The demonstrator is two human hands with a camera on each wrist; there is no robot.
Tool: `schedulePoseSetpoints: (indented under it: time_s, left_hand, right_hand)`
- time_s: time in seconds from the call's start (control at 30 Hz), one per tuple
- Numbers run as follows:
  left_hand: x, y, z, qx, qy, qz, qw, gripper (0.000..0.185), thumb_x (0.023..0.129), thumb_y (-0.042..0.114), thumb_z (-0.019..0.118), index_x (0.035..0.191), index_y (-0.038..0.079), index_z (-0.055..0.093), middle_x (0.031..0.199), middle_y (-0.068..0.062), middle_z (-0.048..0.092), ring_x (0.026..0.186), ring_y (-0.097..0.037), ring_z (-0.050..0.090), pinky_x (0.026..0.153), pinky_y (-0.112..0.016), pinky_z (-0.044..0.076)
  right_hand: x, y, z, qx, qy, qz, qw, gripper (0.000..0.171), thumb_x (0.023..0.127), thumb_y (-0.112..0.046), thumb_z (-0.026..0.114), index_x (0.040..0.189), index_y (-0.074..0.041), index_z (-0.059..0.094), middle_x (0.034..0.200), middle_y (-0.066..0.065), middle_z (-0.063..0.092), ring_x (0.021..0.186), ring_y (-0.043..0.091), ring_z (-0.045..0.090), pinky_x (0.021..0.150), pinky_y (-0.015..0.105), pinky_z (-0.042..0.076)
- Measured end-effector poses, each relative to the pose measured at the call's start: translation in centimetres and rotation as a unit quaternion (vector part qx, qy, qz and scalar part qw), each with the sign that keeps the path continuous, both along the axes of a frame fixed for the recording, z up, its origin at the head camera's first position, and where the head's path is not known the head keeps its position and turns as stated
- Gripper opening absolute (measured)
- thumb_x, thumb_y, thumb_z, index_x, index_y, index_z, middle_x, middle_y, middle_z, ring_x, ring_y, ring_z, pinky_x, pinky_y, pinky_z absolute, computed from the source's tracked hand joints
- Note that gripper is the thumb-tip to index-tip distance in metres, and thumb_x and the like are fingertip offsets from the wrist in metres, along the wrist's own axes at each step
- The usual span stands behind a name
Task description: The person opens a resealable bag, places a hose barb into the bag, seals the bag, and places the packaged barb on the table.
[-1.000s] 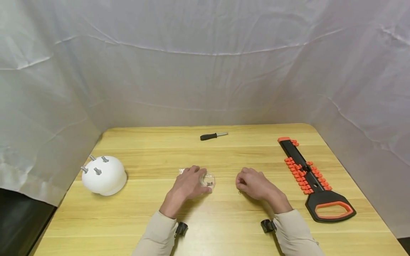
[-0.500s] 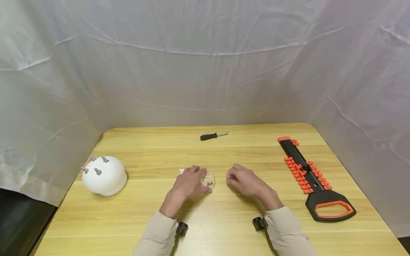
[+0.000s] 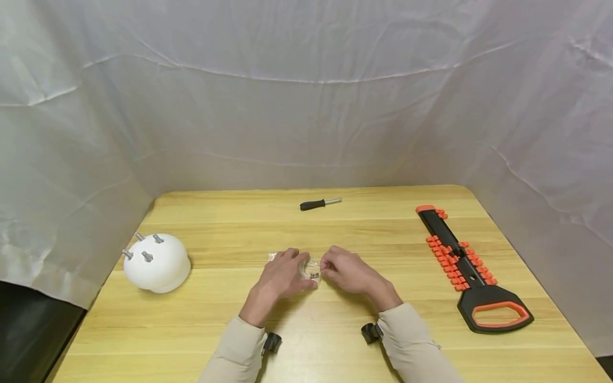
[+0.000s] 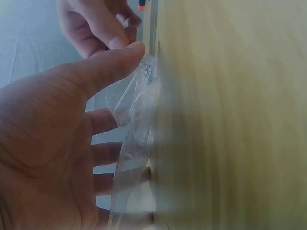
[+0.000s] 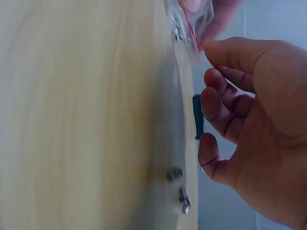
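My left hand [image 3: 283,274] holds a clear zip bag [image 4: 139,103] low over the table, thumb at its mouth and fingers along its far side. A red strip crosses the bag in the right wrist view. Several small dark metal pieces [image 3: 314,275] lie inside it. Right at the bag's edge is my right hand [image 3: 351,271], thumb and forefinger pinched together. A tiny dark piece [image 5: 206,55] shows at those fingertips, too small to tell its kind. Its other fingers are curled. Two little metal parts [image 5: 175,174] lie on the table below this hand, hidden in the head view.
A black-handled screwdriver [image 3: 313,205] lies at the back of the wooden table [image 3: 230,229]. On the left stands a white dome [image 3: 155,266] with several grey pegs. A black, orange-handled tool [image 3: 495,308] with orange clips lies at the right. Grey cloth [image 3: 306,117] hangs around the table.
My right hand has moved left across the table, from well right of the bag up to its edge, fingertips still together. The left hand and the bag have stayed in place.
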State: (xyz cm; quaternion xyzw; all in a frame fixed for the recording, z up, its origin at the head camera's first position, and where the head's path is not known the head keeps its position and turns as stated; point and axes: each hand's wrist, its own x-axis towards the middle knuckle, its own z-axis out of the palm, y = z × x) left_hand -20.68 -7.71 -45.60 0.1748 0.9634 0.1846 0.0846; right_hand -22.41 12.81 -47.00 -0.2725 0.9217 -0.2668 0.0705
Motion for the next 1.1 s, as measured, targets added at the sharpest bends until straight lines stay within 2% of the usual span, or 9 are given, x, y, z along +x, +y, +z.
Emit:
schedulePoseSetpoints:
  time_s: [0.27, 0.47, 0.83, 1.1]
  left_hand:
    - [-0.1, 0.1, -0.2, -0.010, 0.005, -0.005, 0.9999, 0.073, 0.079, 0.053, 0.073, 0.139, 0.017, 0.051, 0.141, -0.013, 0.050, 0.126, -0.038, 0.049, 0.096, -0.057, 0.047]
    - [-0.2, 0.0, -0.2, -0.014, 0.003, -0.010, 0.9998, 0.073, 0.081, 0.053, 0.072, 0.141, 0.018, 0.050, 0.144, -0.014, 0.048, 0.128, -0.039, 0.047, 0.098, -0.057, 0.047]
    - [-0.2, -0.2, -0.3, -0.014, -0.003, -0.014, 0.9998, 0.074, 0.080, 0.053, 0.072, 0.142, 0.018, 0.049, 0.145, -0.014, 0.047, 0.129, -0.039, 0.047, 0.098, -0.057, 0.047]
    - [-0.2, -0.1, 0.1, -0.012, -0.014, -0.015, 0.9997, 0.074, 0.081, 0.051, 0.072, 0.142, 0.017, 0.048, 0.145, -0.015, 0.046, 0.130, -0.039, 0.045, 0.098, -0.057, 0.047]
  right_hand:
    - [0.0, -1.5, 0.1, 0.019, -0.007, -0.014, 1.000, 0.004, 0.095, -0.025, 0.061, 0.091, -0.024, 0.064, 0.092, -0.012, 0.054, 0.085, 0.006, 0.052, 0.085, 0.041, 0.045]
    - [0.3, -1.4, 0.4, 0.019, 0.006, -0.024, 1.000, 0.004, 0.093, -0.021, 0.061, 0.095, -0.020, 0.065, 0.093, -0.010, 0.054, 0.086, 0.007, 0.053, 0.085, 0.040, 0.046]
    - [1.0, 1.9, 0.7, 0.017, 0.032, -0.067, 0.997, 0.008, 0.091, -0.021, 0.064, 0.098, -0.018, 0.068, 0.090, -0.010, 0.056, 0.086, 0.007, 0.054, 0.083, 0.037, 0.047]
    - [1.4, 4.4, 0.6, 0.039, 0.023, -0.094, 0.994, 0.008, 0.091, -0.021, 0.065, 0.098, -0.019, 0.068, 0.090, -0.008, 0.056, 0.086, 0.010, 0.054, 0.082, 0.041, 0.048]
